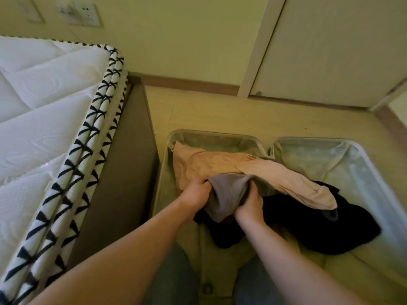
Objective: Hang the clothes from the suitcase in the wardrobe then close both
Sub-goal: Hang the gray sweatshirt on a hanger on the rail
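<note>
a white quilted mattress (44, 111) with a black-and-white woven edge fills the left side, and a pale flat door panel (330, 51) stands closed at the back right. on the floor between them lies the open hard-shell suitcase (372, 172), both halves flat, with a thin glossy lining. inside it a crumpled black garment (330, 227) spreads low, and a soft peach-pink garment (209, 170) drapes across the hinge. a limp grey knit garment (226, 194) is bunched between them and partly tucked under the pink one. the left hand (196, 197) and the right hand (248, 205) both have their fingers curled into the grey cloth. lifting it now would likely drag the overlapping pink cloth out onto the floor, and slack fabric may slip from so bunched a hold.
</note>
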Tool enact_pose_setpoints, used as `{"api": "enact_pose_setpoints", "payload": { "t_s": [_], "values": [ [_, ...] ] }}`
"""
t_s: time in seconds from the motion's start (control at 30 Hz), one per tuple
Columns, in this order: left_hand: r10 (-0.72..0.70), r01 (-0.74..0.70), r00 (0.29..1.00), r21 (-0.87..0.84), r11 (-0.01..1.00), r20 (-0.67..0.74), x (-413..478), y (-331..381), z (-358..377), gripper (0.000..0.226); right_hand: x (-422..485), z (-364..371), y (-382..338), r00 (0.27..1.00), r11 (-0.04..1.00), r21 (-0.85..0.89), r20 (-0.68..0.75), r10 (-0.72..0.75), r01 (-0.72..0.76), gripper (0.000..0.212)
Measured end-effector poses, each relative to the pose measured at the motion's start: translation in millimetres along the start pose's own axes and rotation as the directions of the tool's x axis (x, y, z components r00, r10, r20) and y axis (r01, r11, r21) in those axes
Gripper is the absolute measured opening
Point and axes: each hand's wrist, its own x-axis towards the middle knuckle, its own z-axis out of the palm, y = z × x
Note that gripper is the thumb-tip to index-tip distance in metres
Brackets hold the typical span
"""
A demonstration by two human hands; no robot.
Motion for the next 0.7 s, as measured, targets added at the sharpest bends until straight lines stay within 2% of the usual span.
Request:
{"api": "enact_pose_setpoints", "payload": {
  "t_s": [0.07, 0.13, 0.17, 0.2, 0.23, 0.3, 0.33, 0.4, 0.47, 0.5, 0.53, 0.6, 0.67, 0.7],
  "values": [
    [0.057, -0.059, 0.992, 0.016, 0.998, 0.110, -9, 19, 0, 0.025, 2, -8, -2, 0.996, 0.996, -0.087, -0.083, -0.044, 0.037, 0.053],
    [0.115, -0.106, 0.978, -0.058, 0.993, 0.173, -15, 41, -2, 0.023, 4, -21, -12, 0.982, 0.949, -0.265, -0.036, -0.187, 0.171, 0.044],
    [0.140, -0.117, 0.973, -0.130, 0.985, 0.182, -15, 51, -3, 0.024, 7, -26, -18, 0.970, 0.938, -0.269, -0.039, -0.239, 0.220, 0.041],
    [0.153, -0.119, 0.973, -0.194, 0.974, 0.172, -13, 56, -5, 0.024, 9, -30, -26, 0.967, 0.951, -0.200, -0.049, -0.251, 0.237, 0.038],
    [0.155, -0.119, 0.977, -0.225, 0.967, 0.150, -13, 63, -8, 0.024, 8, -36, -36, 0.969, 0.972, -0.055, -0.083, -0.231, 0.227, 0.033],
    [0.154, -0.139, 0.984, -0.162, 0.977, 0.085, -12, 68, -10, 0.022, 3, -49, -56, 0.979, 0.953, 0.270, -0.181, -0.091, 0.138, 0.027],
    [0.175, -0.171, 0.982, -0.058, 0.984, 0.069, -10, 68, -9, 0.024, -2, -55, -66, 0.981, 0.882, 0.461, -0.194, -0.005, 0.096, 0.029],
    [0.223, -0.246, 0.968, 0.268, 0.932, 0.115, -6, 68, -9, 0.059, -11, -60, -83, 0.993, 0.676, 0.737, -0.088, 0.083, 0.008, 0.032],
    [0.277, -0.311, 0.950, 0.547, 0.778, 0.146, -7, 71, -10, 0.091, -22, -66, -99, 0.999, 0.552, 0.833, 0.024, 0.031, -0.037, 0.023],
    [0.287, -0.331, 0.943, 0.583, 0.742, 0.171, -9, 73, -11, 0.094, -25, -68, -105, 0.998, 0.520, 0.853, 0.066, -0.003, -0.055, 0.021],
    [0.290, -0.356, 0.935, 0.573, 0.738, 0.207, -9, 77, -10, 0.087, -28, -75, -109, 0.995, 0.497, 0.866, 0.089, -0.033, -0.061, 0.021],
    [0.259, -0.349, 0.936, 0.544, 0.763, 0.238, -12, 82, -13, 0.053, -25, -83, -113, 0.995, 0.462, 0.886, 0.083, -0.051, -0.050, 0.023],
    [0.288, -0.334, 0.941, 0.602, 0.725, 0.175, -14, 87, -15, 0.020, -19, -90, -113, 1.000, 0.474, 0.880, 0.020, 0.004, -0.019, 0.031],
    [0.318, -0.335, 0.937, 0.641, 0.690, 0.147, -16, 91, -15, 0.017, -17, -94, -111, 0.999, 0.508, 0.861, -0.023, 0.048, -0.005, 0.038]
  ]
}}
